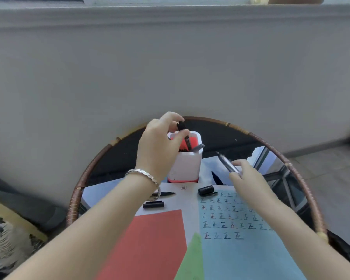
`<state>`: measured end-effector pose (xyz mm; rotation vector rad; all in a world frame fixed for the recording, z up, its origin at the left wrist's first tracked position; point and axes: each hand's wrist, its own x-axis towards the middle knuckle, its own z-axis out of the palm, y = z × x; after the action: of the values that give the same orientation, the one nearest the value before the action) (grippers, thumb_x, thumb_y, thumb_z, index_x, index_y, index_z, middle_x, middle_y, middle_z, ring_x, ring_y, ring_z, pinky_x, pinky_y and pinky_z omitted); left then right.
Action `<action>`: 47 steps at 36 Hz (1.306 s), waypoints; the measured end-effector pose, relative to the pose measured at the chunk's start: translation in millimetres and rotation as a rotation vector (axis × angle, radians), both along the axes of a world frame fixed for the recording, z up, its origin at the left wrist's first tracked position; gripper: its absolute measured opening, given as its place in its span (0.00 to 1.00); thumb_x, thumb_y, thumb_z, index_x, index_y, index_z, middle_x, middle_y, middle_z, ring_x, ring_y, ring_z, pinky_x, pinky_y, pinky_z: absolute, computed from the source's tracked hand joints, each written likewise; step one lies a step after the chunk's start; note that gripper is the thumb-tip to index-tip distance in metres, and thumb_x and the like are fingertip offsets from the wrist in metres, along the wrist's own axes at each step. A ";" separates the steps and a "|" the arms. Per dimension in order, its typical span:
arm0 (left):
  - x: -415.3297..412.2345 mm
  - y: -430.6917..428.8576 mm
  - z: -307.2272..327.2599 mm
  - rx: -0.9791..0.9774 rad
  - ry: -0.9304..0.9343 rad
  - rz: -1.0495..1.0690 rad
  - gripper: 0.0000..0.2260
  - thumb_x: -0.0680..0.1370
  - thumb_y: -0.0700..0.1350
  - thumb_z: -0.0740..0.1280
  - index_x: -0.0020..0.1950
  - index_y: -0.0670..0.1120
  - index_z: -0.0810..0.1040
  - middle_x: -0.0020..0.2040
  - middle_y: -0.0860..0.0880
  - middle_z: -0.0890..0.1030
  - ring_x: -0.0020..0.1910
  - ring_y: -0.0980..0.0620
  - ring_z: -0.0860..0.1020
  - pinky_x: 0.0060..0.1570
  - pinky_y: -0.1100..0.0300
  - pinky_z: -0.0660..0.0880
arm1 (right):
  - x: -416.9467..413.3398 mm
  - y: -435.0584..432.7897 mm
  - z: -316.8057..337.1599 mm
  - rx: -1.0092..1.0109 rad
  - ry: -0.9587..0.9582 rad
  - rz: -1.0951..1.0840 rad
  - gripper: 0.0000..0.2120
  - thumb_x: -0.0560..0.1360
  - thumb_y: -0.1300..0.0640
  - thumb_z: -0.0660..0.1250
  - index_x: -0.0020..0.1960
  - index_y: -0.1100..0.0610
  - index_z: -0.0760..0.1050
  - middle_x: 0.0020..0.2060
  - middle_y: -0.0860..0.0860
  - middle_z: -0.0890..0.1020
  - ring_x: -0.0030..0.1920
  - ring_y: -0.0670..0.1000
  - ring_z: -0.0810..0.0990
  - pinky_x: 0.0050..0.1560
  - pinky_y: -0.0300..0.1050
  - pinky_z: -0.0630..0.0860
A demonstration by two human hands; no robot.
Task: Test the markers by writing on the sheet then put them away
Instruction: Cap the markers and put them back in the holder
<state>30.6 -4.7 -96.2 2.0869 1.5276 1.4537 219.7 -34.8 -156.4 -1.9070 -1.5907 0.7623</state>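
My left hand [160, 142] pinches a black marker [185, 136] by its upper end, its lower end inside the white pen holder [187, 166], which has a red inside and base. A grey marker [198, 147] leans in the holder. My right hand [249, 178] grips an uncapped marker [225, 162] with its tip pointing up and left, just right of the holder. The blue sheet [240, 249] carries rows of written characters. On the white paper lie an uncapped black marker [166, 194], a black cap [153, 204] below it and another black cap [206, 190] near the blue sheet.
A round glass table with a woven rattan rim [303, 182] holds everything. A red sheet [150, 245] and a green sheet [192, 259] lie at the front. A grey wall stands behind the table, and a patterned cushion [6, 235] sits at the left.
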 end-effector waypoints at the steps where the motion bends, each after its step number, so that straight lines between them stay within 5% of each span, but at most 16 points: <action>1: 1.3 2.8 -4.6 -0.027 0.079 0.012 0.08 0.73 0.45 0.69 0.52 0.48 0.78 0.44 0.48 0.79 0.45 0.51 0.77 0.48 0.55 0.75 | 5.3 -8.9 2.6 0.013 0.020 0.011 0.14 0.76 0.61 0.52 0.59 0.50 0.66 0.32 0.51 0.70 0.28 0.50 0.65 0.28 0.43 0.61; 5: 1.6 3.5 -21.2 0.027 0.260 0.016 0.09 0.72 0.44 0.67 0.51 0.45 0.81 0.46 0.47 0.83 0.48 0.46 0.77 0.49 0.45 0.74 | 26.0 -37.7 6.5 0.066 0.076 0.004 0.14 0.75 0.61 0.53 0.56 0.47 0.69 0.32 0.51 0.70 0.30 0.50 0.65 0.28 0.43 0.63; 8: 2.7 -9.4 -36.4 0.166 0.244 0.075 0.13 0.72 0.40 0.67 0.56 0.42 0.79 0.53 0.45 0.81 0.53 0.46 0.76 0.55 0.52 0.70 | 37.5 -51.4 3.5 0.092 0.089 -0.003 0.15 0.76 0.62 0.54 0.54 0.46 0.71 0.32 0.54 0.71 0.28 0.48 0.64 0.26 0.37 0.62; 11: 10.7 -33.2 -56.9 0.256 0.218 -0.014 0.10 0.71 0.35 0.67 0.52 0.41 0.79 0.49 0.44 0.80 0.47 0.47 0.76 0.48 0.53 0.73 | 41.5 -59.5 1.1 0.123 0.115 0.015 0.15 0.75 0.63 0.55 0.51 0.44 0.72 0.31 0.54 0.70 0.24 0.44 0.62 0.24 0.34 0.61; 14: 18.4 -45.8 -82.1 0.113 0.340 -0.165 0.07 0.73 0.40 0.64 0.48 0.43 0.79 0.45 0.48 0.81 0.41 0.49 0.78 0.39 0.55 0.76 | 41.8 -62.2 -1.4 0.149 0.130 0.020 0.15 0.75 0.64 0.56 0.49 0.45 0.72 0.29 0.53 0.69 0.24 0.44 0.63 0.24 0.34 0.61; 19: 34.3 -37.4 -94.0 -0.219 0.544 -0.170 0.10 0.75 0.47 0.64 0.55 0.47 0.77 0.54 0.51 0.80 0.53 0.47 0.75 0.50 0.55 0.69 | 40.3 -62.0 -6.3 0.157 0.140 0.023 0.14 0.75 0.63 0.56 0.51 0.47 0.73 0.29 0.53 0.69 0.24 0.44 0.62 0.24 0.34 0.61; 25: 47.5 -23.4 -92.0 -0.266 0.630 -0.136 0.10 0.76 0.45 0.63 0.55 0.45 0.77 0.52 0.49 0.78 0.55 0.47 0.69 0.50 0.55 0.68 | 41.1 -67.4 -7.2 0.156 0.160 0.040 0.15 0.75 0.63 0.57 0.48 0.44 0.73 0.29 0.52 0.70 0.24 0.43 0.63 0.24 0.34 0.62; 29: 44.8 -33.4 -81.9 -0.294 0.222 -0.160 0.08 0.74 0.40 0.66 0.52 0.46 0.78 0.48 0.50 0.78 0.49 0.52 0.73 0.47 0.62 0.69 | 44.2 -71.1 -8.0 0.191 0.160 0.035 0.16 0.74 0.64 0.58 0.45 0.42 0.73 0.28 0.51 0.70 0.25 0.44 0.63 0.25 0.35 0.60; 31: 40.9 -43.7 -66.3 -0.481 -0.093 -0.178 0.07 0.74 0.39 0.67 0.50 0.49 0.79 0.46 0.51 0.80 0.46 0.55 0.76 0.42 0.70 0.70 | 46.4 -73.0 -8.3 0.200 0.174 0.033 0.15 0.74 0.63 0.58 0.45 0.43 0.74 0.28 0.52 0.73 0.26 0.48 0.65 0.26 0.36 0.61; 35: 27.6 -67.5 -45.9 -0.788 -0.577 -0.347 0.08 0.75 0.39 0.66 0.46 0.51 0.81 0.38 0.52 0.83 0.39 0.58 0.81 0.36 0.69 0.75 | 45.5 -73.1 -7.5 0.242 0.179 0.056 0.08 0.74 0.57 0.64 0.45 0.44 0.76 0.30 0.53 0.78 0.28 0.49 0.71 0.29 0.36 0.65; 47: -6.6 -97.6 -57.9 -0.784 -0.682 -0.232 0.06 0.75 0.39 0.65 0.45 0.48 0.80 0.33 0.53 0.81 0.31 0.58 0.76 0.33 0.65 0.72 | 19.3 -83.0 5.5 0.325 0.169 0.248 0.12 0.63 0.49 0.76 0.44 0.40 0.77 0.34 0.41 0.82 0.31 0.42 0.78 0.32 0.27 0.69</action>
<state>24.0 -102.3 -154.2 1.1070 1.2233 1.0550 239.0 -117.8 -150.9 -1.3984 -1.7412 0.6934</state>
